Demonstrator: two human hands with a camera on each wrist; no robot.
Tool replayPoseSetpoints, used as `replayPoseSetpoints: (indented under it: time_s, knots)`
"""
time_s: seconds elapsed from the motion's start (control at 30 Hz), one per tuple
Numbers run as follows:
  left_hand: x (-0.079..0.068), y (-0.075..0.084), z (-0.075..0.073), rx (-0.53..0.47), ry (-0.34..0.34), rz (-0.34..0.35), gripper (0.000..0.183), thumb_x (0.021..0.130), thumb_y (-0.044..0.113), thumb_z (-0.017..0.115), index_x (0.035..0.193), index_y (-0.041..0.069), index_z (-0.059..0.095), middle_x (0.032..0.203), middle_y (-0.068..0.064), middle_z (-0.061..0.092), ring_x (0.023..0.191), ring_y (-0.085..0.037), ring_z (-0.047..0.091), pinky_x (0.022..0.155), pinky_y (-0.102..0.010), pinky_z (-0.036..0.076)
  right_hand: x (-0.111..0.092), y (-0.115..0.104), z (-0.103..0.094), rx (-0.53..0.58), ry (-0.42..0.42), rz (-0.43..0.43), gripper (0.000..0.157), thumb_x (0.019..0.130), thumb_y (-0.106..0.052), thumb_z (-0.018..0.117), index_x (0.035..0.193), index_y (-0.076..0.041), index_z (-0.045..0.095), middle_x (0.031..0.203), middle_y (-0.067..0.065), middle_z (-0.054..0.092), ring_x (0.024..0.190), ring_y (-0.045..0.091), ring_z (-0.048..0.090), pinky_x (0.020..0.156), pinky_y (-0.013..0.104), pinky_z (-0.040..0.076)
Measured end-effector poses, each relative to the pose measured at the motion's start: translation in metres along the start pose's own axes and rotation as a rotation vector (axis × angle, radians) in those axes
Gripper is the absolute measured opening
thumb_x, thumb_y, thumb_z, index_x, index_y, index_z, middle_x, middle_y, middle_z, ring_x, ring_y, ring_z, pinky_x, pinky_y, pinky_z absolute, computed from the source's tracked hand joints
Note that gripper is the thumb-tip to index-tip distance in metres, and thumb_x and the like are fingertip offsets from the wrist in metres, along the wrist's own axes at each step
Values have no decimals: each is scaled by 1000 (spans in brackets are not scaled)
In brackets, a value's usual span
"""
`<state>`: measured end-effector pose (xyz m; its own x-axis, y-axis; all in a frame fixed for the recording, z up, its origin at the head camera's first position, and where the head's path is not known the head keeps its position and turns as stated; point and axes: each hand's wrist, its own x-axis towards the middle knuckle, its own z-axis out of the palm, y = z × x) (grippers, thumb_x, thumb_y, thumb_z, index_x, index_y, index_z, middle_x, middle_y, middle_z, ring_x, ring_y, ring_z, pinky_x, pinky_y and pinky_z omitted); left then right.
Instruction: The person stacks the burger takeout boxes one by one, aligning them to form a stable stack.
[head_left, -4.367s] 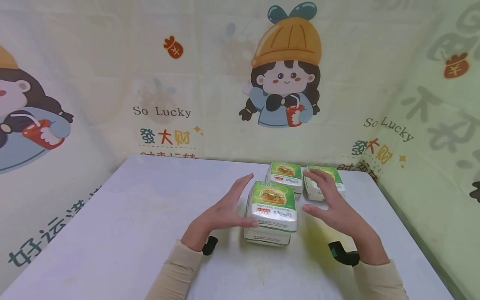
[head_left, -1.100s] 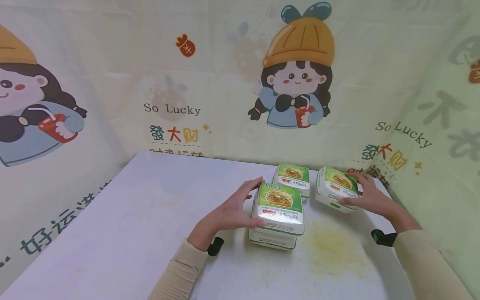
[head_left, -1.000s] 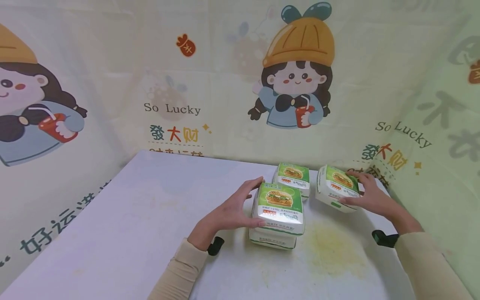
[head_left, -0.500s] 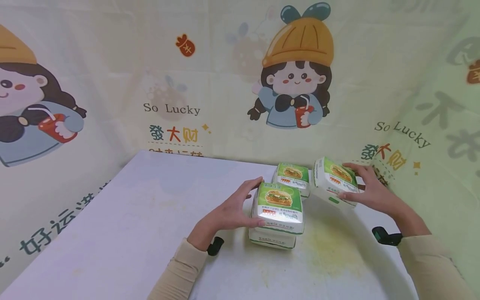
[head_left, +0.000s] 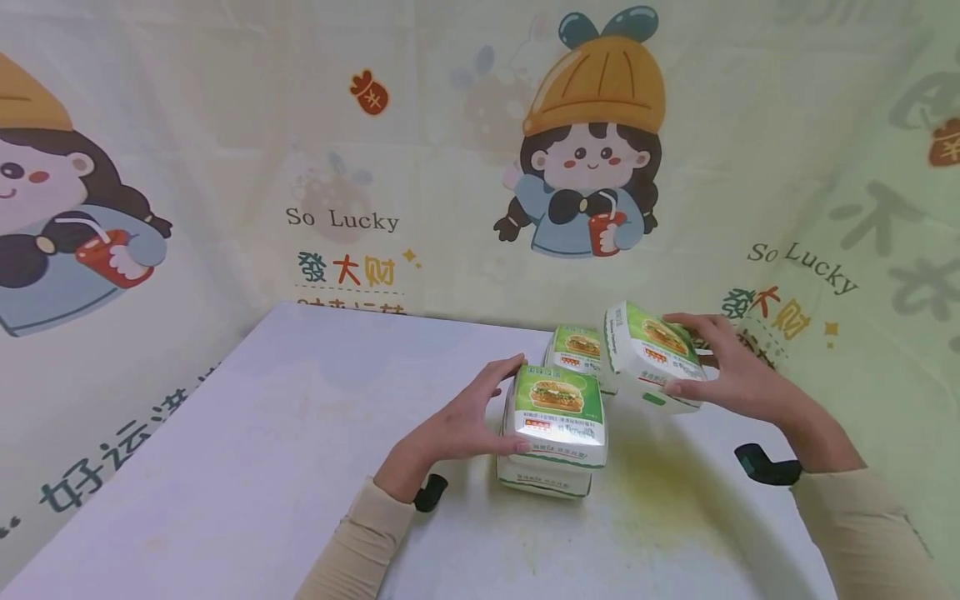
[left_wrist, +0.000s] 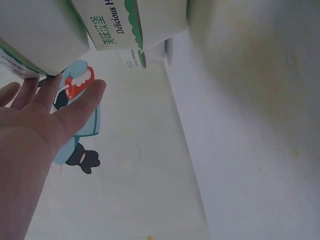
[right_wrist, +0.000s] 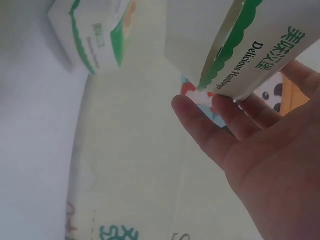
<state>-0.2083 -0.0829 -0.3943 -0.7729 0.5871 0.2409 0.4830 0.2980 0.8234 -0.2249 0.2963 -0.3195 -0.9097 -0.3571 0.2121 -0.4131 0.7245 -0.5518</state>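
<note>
Two hamburger boxes stand stacked near the table's middle, green and white with a burger picture on the lid. My left hand (head_left: 457,421) grips the upper box (head_left: 558,417) at its left side, thumb at the front and fingers toward the back. Beneath it shows the front of the lower box (head_left: 543,481). My right hand (head_left: 738,375) holds another hamburger box (head_left: 652,354) by its right side, tilted and raised off the table. In the right wrist view, fingers (right_wrist: 200,125) reach under the edge of this lifted box (right_wrist: 260,55).
Behind the stack a further hamburger box (head_left: 573,346) stands on the white table (head_left: 262,467), partly hidden by the lifted one. A printed cloth wall (head_left: 450,167) rises close behind the table, with another along the right. A yellowish stain (head_left: 660,492) marks the tabletop.
Earlier my right hand was empty; it then took hold of the right rear box. Over the last second it has raised that box and carried it left. The left hand has barely moved.
</note>
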Motion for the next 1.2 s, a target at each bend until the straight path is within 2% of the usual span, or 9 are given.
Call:
replayPoseSetpoints:
  time_s: [0.13,0.27,0.33,0.4,0.67,0.93,1.2]
  knots:
    - [0,1,0,2,-3,-2,104,77,35,83,158,28,18,158,10,27,144,-8,29,117,-53,32,1,-16,-1,1,-30,-5,87,82,-32,79,153,-25,30,138,15,29,122,39,40,93,63,47]
    - [0,1,0,6,1,2,104,77,35,83,158,26,19,157,11,28,144,-8,30,116,-52,33,2,-30,0,7,-57,-13,87,80,-34,80,152,-27,32,139,14,29,121,46,43,82,48,54]
    - [0,1,0,4,-1,-1,104,77,34,84,158,27,19,157,12,28,143,-7,30,117,-52,33,3,-36,1,9,-68,-16,86,79,-35,81,150,-29,34,139,11,30,120,45,45,78,38,54]
    - [0,1,0,3,-4,-4,104,77,34,84,158,29,19,157,13,28,143,-6,29,117,-51,32,4,-42,2,9,-79,-21,85,78,-35,83,148,-31,35,139,8,31,120,43,47,78,35,54]
    - [0,1,0,-7,-7,-7,104,77,36,83,158,29,18,156,11,28,143,-9,30,117,-53,31,8,-62,8,8,-116,-81,85,77,-37,84,148,-30,37,141,10,30,119,44,46,78,38,54]
    - [-1,1,0,-11,-1,-20,105,76,37,84,158,27,18,156,11,28,143,-9,30,117,-55,30,13,-78,19,-29,-138,-99,86,74,-45,84,146,-34,38,138,5,31,118,34,45,74,30,55]
    - [0,1,0,-37,13,-13,104,74,36,86,154,41,19,152,14,31,143,-7,30,116,-57,29,14,-94,29,-57,-143,-118,86,73,-51,83,145,-35,39,137,1,30,119,25,42,78,31,53]
